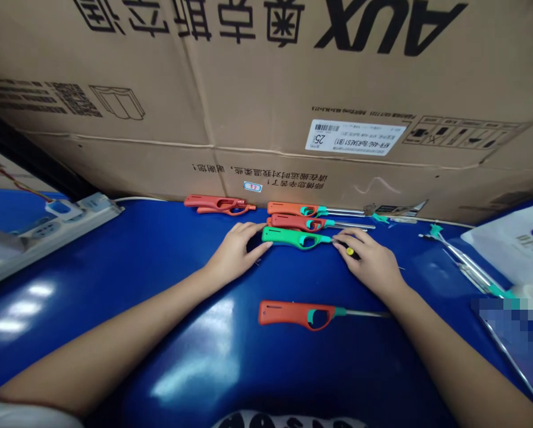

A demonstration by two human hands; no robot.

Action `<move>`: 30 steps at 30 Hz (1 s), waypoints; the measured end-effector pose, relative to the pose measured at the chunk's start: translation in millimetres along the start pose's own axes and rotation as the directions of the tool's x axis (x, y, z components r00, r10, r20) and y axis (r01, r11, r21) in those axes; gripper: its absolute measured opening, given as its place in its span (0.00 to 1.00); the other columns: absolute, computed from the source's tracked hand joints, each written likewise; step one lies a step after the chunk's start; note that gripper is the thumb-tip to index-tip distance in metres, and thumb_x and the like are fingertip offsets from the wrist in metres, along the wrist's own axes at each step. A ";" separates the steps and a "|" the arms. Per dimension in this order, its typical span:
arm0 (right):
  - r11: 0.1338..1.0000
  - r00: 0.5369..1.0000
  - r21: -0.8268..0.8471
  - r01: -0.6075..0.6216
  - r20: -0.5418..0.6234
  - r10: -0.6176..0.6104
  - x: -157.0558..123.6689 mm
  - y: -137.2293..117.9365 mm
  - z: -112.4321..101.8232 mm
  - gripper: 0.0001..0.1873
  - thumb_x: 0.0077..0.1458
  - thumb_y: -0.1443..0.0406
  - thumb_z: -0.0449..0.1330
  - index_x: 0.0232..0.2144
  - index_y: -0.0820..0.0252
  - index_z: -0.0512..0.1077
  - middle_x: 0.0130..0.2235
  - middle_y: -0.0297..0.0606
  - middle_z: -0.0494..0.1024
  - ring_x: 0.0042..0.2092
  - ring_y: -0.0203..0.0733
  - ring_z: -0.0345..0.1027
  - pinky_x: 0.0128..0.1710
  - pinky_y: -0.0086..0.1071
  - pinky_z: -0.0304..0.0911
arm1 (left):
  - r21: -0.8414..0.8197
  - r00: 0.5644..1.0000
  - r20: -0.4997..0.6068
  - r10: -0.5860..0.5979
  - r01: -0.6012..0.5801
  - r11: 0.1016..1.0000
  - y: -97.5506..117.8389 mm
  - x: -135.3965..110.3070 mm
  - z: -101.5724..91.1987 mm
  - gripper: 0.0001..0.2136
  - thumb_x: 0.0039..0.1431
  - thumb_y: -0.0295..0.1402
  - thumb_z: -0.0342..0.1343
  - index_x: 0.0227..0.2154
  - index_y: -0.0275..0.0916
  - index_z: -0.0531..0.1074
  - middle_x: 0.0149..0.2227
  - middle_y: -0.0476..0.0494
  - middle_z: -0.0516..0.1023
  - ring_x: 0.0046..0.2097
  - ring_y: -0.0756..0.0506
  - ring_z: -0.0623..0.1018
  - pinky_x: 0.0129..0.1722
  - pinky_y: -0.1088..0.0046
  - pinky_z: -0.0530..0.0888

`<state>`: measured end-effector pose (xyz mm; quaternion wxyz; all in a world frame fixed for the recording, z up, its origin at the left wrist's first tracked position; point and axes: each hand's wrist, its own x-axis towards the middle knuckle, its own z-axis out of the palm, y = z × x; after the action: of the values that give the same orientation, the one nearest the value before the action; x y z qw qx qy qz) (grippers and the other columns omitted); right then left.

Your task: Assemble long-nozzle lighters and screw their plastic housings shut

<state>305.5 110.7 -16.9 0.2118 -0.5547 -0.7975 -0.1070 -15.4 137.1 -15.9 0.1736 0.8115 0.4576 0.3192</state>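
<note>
A green gas lighter (295,238) with a long metal tube lies on the blue table, its handle to the left. My left hand (237,252) pinches the handle's butt end between thumb and fingers. At the other end, the fingertips of my right hand (371,261) touch the tube, which they partly cover. A small black tool with a yellow end (350,251) sticks out from under my right fingers; its kind is hidden. Just behind lie a red lighter (295,222) and an orange lighter (288,208), tubes to the right. Nearer me lies another orange-red lighter (282,313), its tube tip behind my right forearm.
A large cardboard box (257,119) stands along the back like a wall. Red handle shells (213,203) lie against it. At left is a white power strip (47,229) with a plug. Loose metal tubes (469,261) and a white bag (516,244) lie at right.
</note>
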 end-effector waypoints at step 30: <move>0.995 0.994 0.045 -0.090 0.065 0.087 -0.8 6.1 -7.7 0.12 0.64 0.61 0.59 0.49 0.52 0.76 0.49 0.35 0.81 0.46 0.48 0.78 0.36 0.35 0.72 | -0.067 0.999 -0.037 -0.006 0.003 0.998 -6.0 -1.0 3.0 0.12 0.62 0.34 0.62 0.46 0.41 0.71 0.47 0.44 0.80 0.50 0.42 0.78 0.53 0.59 0.73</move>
<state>313.1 109.1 -10.8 0.2045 -0.5872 -0.7808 -0.0609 -17.6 139.4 -21.9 0.1929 0.7981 0.4515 0.3491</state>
